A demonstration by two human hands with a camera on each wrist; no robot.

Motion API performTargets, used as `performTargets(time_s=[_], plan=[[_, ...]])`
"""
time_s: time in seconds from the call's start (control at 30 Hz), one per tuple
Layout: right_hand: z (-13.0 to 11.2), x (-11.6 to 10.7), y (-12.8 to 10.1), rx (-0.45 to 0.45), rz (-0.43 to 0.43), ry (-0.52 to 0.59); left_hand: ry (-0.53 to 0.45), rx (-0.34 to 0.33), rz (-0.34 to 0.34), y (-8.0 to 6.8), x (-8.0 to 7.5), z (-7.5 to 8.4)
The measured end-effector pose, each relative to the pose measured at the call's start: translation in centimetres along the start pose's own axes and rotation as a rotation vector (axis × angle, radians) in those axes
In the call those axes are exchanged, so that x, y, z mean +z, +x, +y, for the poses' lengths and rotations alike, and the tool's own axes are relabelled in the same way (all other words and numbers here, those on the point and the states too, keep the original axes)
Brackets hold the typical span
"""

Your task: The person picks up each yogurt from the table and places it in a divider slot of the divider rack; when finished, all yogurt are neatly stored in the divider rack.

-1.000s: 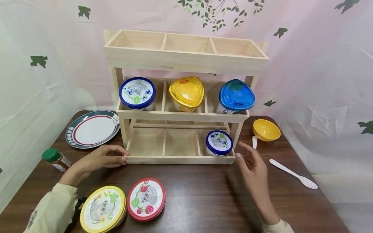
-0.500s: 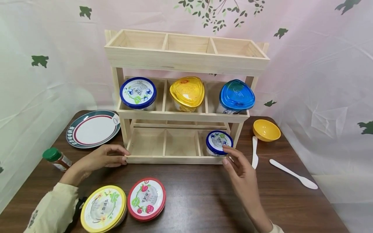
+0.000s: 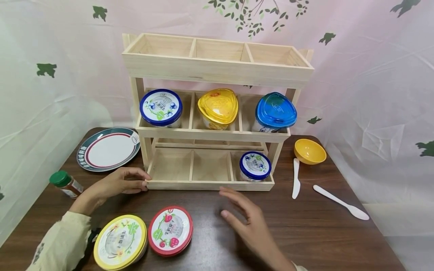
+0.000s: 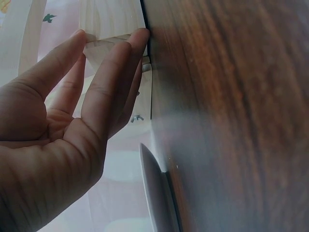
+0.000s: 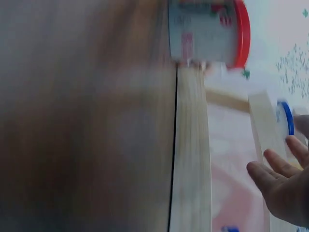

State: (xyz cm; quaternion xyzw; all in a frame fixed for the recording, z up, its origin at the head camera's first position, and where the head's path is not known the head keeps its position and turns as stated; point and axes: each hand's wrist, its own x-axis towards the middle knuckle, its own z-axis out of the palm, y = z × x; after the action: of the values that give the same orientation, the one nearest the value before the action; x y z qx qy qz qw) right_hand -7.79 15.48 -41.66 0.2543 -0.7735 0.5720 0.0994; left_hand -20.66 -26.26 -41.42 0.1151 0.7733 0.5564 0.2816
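Note:
My left hand holds the left front corner of the wooden rack; the left wrist view shows thumb and fingertips at opposite edges of its end board. Over the table in front of the rack, my right hand is spread and holds nothing. To its left stands a round tub with a red strawberry lid, apart from the fingers. A yellow-lidded tub stands beside that one. On the rack's bottom tier, the right compartment holds a small blue-lidded tub.
The middle tier holds a blue-lidded tub, a yellow tub and a bright blue tub. A plate and green-capped jar lie left; a yellow bowl, white knife and white spoon lie right.
My right hand has moved left and toward me, from beside the rack's right end, past the small blue-lidded tub, to the table's middle. My left hand has stayed at the rack's corner.

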Motion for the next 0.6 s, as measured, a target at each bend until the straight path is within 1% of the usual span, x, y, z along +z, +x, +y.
performTargets(time_s=[0.13, 0.23, 0.33, 0.4, 0.47, 0.6], plan=[[-0.5, 1.7, -0.5, 0.042, -0.087, 0.061, 0.003, 0.009, 0.0, 0.1, 0.1, 0.0], [-0.9, 2.6, -0.7, 0.117, -0.156, 0.117, 0.012, 0.006, 0.008, 0.1, 0.1, -0.1], [-1.2, 3.2, -0.7, 0.192, -0.251, 0.136, 0.019, -0.004, 0.013, 0.0, 0.1, -0.1], [-1.5, 3.5, -0.7, 0.237, -0.318, 0.116, 0.026, -0.01, 0.016, 0.0, 0.0, 0.0], [-1.7, 3.8, -0.6, 0.261, -0.372, 0.09, 0.034, -0.013, 0.018, 0.1, 0.0, 0.0], [-2.0, 4.2, -0.5, 0.293, -0.431, 0.075, 0.042, -0.018, 0.018, 0.1, -0.1, 0.0]])
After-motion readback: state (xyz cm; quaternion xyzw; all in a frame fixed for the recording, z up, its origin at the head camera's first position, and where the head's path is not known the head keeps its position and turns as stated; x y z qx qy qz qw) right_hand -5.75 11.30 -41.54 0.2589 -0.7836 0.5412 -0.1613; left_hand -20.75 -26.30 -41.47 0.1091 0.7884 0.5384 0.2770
